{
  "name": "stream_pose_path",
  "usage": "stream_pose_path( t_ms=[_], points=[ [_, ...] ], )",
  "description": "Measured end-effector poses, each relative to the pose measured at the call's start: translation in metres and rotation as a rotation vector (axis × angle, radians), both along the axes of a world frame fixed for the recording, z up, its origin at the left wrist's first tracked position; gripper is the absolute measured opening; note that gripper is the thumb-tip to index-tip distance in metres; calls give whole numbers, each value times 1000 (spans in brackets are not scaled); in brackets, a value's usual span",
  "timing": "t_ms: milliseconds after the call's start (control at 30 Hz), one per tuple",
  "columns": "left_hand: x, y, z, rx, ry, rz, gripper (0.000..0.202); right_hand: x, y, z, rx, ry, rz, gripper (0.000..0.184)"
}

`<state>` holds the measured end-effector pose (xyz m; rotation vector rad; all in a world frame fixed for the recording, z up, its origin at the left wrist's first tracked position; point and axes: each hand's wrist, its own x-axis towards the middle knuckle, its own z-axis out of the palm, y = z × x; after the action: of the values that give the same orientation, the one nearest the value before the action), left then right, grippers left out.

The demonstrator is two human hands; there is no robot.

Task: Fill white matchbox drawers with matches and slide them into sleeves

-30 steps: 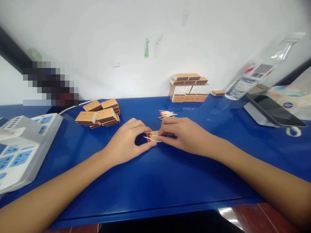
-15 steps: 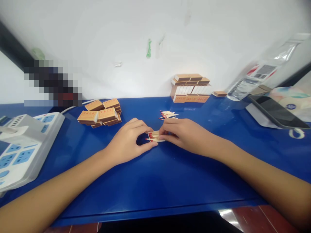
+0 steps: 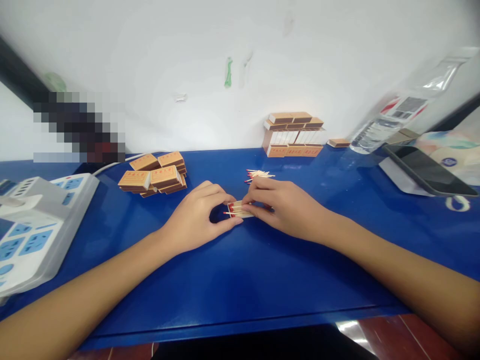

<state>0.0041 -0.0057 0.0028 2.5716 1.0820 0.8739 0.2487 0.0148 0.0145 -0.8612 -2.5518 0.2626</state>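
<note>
My left hand (image 3: 198,215) holds the left end of a small white matchbox tray (image 3: 247,216) between thumb and forefinger. Wooden matches (image 3: 236,210) with red heads lie in the tray, heads to the left; one pokes out past the left end. Over the tray's right part, my right hand (image 3: 290,207) has its thumb and forefinger pinched together on matches; how many is hidden by the fingers. A loose pile of matches (image 3: 258,174) lies on the table just behind my right hand, which partly covers it.
Several matchboxes (image 3: 165,175) are heaped at the left. More stand stacked (image 3: 292,136) against the wall, one box (image 3: 338,143) beside them. A bottle (image 3: 386,120) and a phone (image 3: 427,170) are at the right. A power strip (image 3: 48,225) sits on the blue table (image 3: 240,285).
My right hand's fingertips have shifted slightly left over the tray, and its knuckles have risen a little. My left hand keeps its hold on the tray. The view has tilted very slightly.
</note>
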Motion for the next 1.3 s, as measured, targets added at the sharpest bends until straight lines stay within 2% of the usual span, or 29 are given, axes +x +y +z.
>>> stream_pose_path(
  t_ms=[200,500,633,833,1000,1200,1300],
  points=[
    [0,0,0,-2,6,-6,27,1,1,-1,8,-7,-12,18],
    [-1,-1,0,2,9,-4,27,2,2,1,-64,-3,17,13],
    [0,-1,0,2,2,-6,26,-1,-1,1,-80,58,22,13],
    [1,-1,3,14,6,-36,25,-10,-11,2,-216,135,64,8],
    [0,-2,3,73,6,-54,40,-13,-12,4,-298,86,48,8],
    [1,-3,2,85,-13,-10,46,-9,-11,11,-196,119,15,12],
    [0,-2,1,80,-28,-6,49,-5,-8,12,-140,63,4,13]
  ],
)
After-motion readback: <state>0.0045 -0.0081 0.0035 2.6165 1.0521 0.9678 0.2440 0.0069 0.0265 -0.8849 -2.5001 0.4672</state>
